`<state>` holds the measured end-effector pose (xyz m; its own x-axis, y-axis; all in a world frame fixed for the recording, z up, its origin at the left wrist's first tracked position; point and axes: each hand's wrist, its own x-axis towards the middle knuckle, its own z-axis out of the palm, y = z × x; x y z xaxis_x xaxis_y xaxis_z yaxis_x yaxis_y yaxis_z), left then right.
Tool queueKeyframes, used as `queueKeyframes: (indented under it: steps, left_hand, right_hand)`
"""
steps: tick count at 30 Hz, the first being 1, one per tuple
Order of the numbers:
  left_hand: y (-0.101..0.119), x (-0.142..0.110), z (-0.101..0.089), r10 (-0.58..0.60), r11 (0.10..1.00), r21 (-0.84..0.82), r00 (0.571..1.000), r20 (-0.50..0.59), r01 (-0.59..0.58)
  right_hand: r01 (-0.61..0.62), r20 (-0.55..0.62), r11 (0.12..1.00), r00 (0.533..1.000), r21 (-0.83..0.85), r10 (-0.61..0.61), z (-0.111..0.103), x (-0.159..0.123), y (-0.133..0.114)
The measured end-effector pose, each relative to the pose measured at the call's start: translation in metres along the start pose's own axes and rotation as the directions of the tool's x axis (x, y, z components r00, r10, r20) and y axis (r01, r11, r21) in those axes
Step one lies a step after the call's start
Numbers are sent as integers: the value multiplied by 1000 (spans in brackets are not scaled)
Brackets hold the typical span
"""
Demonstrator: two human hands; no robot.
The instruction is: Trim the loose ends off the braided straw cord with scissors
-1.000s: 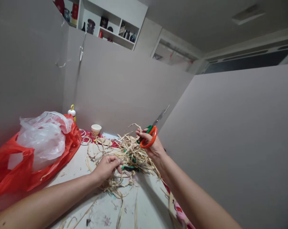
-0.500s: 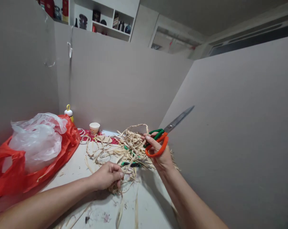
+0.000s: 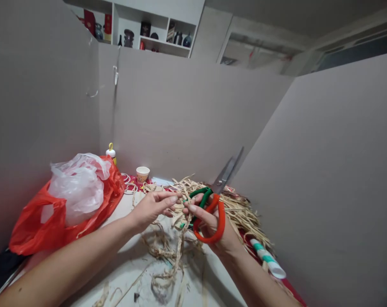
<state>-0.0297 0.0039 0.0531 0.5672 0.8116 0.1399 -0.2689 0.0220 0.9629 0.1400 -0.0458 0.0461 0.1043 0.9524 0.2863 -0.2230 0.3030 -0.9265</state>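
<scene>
Nearest: loose pale strands [image 3: 102,294] lie on the near part of the white tabletop [image 3: 132,266], which has dark marks and bits on it. Braided cord [image 3: 179,251] hangs from the right hand's fingertips down to the table, its lower end looped, a looser tangle of fibre [image 3: 161,247] just beside it on the left

Right hand [image 3: 208,217]: gripping. Scissors [image 3: 222,226] are carried in it, orange and green handles around the hand, blades angled up and away to the right. Blades are blurred, can't tell if fully closed. Thumb and forefinger also pinch the braided cord. Left hand [image 3: 156,207]: fingers bent, thumb near the forefinger, tips right by the cord and the right fingertips. Can't tell if it's holding a strand

Right side: white-and-teal tube [image 3: 268,258] near the right forearm, big heap of dry strands [image 3: 242,213] behind the scissors, partly hidden by them

Left side: red plastic bag [image 3: 30,232] with a clear plastic bag [image 3: 81,185] bunched on top

Further back: white cord coil [image 3: 129,186], paper cup [image 3: 142,175] standing upright, white-topped bottle [image 3: 111,152] with yellow loop by the grey partition [image 3: 180,115]. Beyond and above that, white shelving [image 3: 198,25] with jars and boxes
</scene>
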Motion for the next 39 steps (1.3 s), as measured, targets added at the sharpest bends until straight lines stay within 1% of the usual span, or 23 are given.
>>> queueKeyframes:
  steps: [2,6,10,12,15,17,20,22,24,26,28,31,33,35,37,39]
  left_hand:
    - [9,-2,-1,9,999,-48,1000,1,-9]
    - [13,-7,1,19,996,-83,997,74,-13]
    - [16,-7,1,71,995,-67,997,42,-68]
    - [21,-8,0,64,997,-43,997,39,-63]
    - [26,-14,-4,15,1000,2,998,60,-15]
    - [26,-22,-7,-24,999,22,999,41,24]
    - [19,-39,-13,-98,995,26,995,-18,99]
    - [14,-51,-18,-128,992,11,989,-71,130]
    - [9,-61,-23,-128,992,-14,981,-146,127]
    - [6,-69,-29,-111,994,-27,968,-227,108]
    - [5,-74,-36,-99,995,-28,951,-292,94]
    - [2,-76,-46,-101,995,-19,927,-360,102]
    - [-1,-74,-52,-102,995,-23,913,-396,101]
    - [-5,-70,-58,-90,996,-34,899,-429,84]
    - [-10,-65,-62,-77,997,-50,883,-463,61]
    - [-13,-63,-67,-70,997,-64,867,-494,44]
  right_hand:
    - [-32,59,999,998,-11,33,8,-3,3]
    - [-37,149,999,988,-22,40,17,-5,7]
    - [-81,193,996,979,38,72,16,-4,6]
    - [-102,209,993,974,54,88,14,-4,5]
    - [-153,240,984,962,86,129,15,-7,6]
    - [-219,287,968,942,126,175,18,-11,10]
    - [-363,385,917,880,165,279,25,-20,19]
    - [-439,433,886,835,152,339,30,-23,26]
    - [-465,462,880,804,94,376,32,-23,33]
    - [-441,458,898,798,4,390,34,-18,42]
    - [-398,441,914,807,-84,392,36,-9,50]
    - [-297,396,936,849,-189,349,42,10,60]
    - [-183,379,944,882,-275,281,47,23,65]
    - [-37,388,935,904,-354,182,51,35,69]
    - [115,425,903,901,-414,80,53,43,74]
    - [263,473,840,881,-474,-9,51,45,80]
